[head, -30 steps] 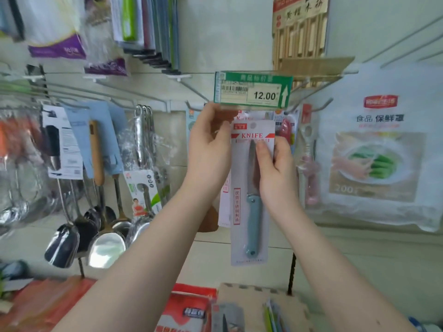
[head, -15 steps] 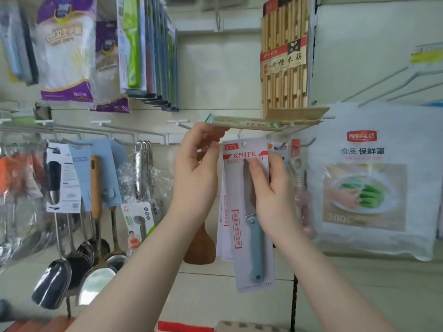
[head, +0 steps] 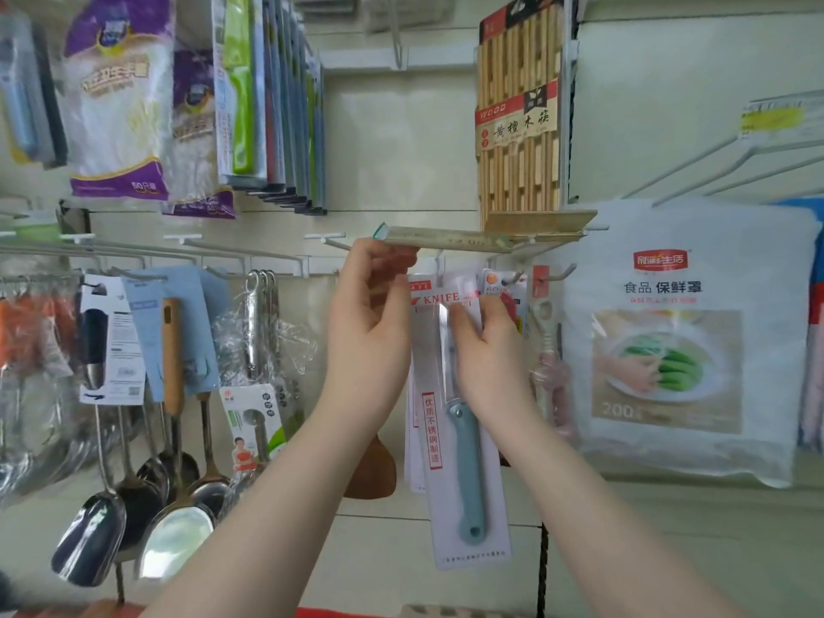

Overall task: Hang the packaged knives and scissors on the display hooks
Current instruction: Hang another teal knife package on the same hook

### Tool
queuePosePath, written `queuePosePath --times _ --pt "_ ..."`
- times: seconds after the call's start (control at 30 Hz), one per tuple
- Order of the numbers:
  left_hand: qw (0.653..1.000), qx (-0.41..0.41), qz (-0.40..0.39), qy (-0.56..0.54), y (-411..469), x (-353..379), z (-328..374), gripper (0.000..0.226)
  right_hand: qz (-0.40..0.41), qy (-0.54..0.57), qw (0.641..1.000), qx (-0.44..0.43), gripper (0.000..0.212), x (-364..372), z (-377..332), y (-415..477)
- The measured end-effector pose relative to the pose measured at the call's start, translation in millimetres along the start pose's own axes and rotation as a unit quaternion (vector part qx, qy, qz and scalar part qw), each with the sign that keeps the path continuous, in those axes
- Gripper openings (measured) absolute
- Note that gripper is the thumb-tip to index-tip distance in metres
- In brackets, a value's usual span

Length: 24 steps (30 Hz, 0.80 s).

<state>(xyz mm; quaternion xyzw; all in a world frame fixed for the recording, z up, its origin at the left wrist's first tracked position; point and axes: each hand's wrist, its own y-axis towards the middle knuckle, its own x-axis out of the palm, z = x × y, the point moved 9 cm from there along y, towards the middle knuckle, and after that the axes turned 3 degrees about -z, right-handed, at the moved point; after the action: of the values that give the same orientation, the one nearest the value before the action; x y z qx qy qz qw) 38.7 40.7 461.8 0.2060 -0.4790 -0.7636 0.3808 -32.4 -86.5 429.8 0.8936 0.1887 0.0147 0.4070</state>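
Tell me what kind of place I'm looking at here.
Most likely a shop's kitchenware aisle: a chopsticks pack and ladles hang in rows on the wall, the carded knife is packaged for sale, and a price tag sits above it.

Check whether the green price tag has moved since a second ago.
Yes. The price tag has swung upward: it hung face-out under the chopsticks pack, and now lies edge-on, nearly level, propped up by the left hand.
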Motion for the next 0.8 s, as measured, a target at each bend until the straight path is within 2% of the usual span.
queuePosePath --times 0.27,0.43,0.8 --pt "1.0 0.016 -0.025 -0.008 -7 3 2 0.028 0.029 0.003 0.998 0.06 0.017 11 28 14" --pt "1.0 0.002 -0.024 -0.011 -12 1 -8 0.034 0.037 0.011 0.997 0.061 0.012 8 32 13" --pt "0.999 -0.025 -0.02 -0.014 -27 11 -27 0.022 0.036 -0.038 0.998 0.018 0.03 -13 28 -4"
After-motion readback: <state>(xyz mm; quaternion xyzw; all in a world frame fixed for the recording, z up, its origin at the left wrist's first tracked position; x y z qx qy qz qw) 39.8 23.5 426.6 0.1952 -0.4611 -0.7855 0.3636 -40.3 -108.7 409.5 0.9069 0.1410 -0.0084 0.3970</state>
